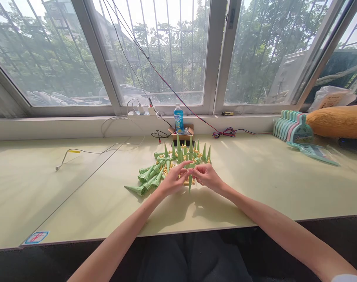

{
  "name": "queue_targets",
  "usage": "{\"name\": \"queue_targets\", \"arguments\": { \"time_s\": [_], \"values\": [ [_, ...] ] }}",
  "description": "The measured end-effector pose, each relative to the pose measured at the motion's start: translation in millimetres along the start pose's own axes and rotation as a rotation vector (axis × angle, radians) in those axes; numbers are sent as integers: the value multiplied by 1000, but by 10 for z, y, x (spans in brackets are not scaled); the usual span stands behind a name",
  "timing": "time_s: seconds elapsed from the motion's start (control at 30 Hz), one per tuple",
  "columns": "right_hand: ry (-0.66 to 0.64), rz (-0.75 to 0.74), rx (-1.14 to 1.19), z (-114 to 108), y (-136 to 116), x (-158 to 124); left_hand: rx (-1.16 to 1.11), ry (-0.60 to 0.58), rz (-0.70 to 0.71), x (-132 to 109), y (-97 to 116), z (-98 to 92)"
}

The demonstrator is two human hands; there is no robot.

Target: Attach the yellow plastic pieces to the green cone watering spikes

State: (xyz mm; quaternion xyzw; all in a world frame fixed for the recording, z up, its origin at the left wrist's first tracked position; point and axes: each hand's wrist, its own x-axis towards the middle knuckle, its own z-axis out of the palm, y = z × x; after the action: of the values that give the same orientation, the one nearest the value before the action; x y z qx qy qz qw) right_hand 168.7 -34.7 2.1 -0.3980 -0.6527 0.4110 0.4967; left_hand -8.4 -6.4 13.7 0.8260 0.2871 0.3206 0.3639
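Observation:
My two hands meet above the pale green table (254,188). My right hand (208,177) pinches a green cone-shaped spike (190,183) that points downward. My left hand (174,180) touches the top of the same spike, its fingers curled and one finger stretched toward the right hand. Behind and left of the hands lies a pile of green spikes (150,178), some lying flat. Others stand upright (184,150) among small yellow parts (182,148).
A drink bottle (178,118) stands by a small cardboard box (182,135) at the window sill. White and red-black cables (223,133) run along the back. A stack of pastel plastic pieces (290,126) and an orange cushion (338,121) sit far right.

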Motion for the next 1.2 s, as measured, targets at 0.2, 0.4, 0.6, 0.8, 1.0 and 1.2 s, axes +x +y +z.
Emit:
{"name": "queue_targets", "arguments": {
  "time_s": [0.2,0.4,0.6,0.8,1.0,1.2],
  "values": [
    [-5,13,-6,-10,-14,-11,19,4,9,-1,-2,2],
    [-13,15,-3,-42,33,15,17,75,57,15,-27,-1],
    [205,-104,-193,-193,109,85,194,213,64,18,-46,-16],
    [208,-187,-582,-312,203,126,396,155,87,-1,-49,15],
    [74,-136,-705,-305,268,128,442,138,61,-3,-46,31],
    [-3,-124,-778,-321,344,132,522,153,-14,10,-121,55]
  ]
}}
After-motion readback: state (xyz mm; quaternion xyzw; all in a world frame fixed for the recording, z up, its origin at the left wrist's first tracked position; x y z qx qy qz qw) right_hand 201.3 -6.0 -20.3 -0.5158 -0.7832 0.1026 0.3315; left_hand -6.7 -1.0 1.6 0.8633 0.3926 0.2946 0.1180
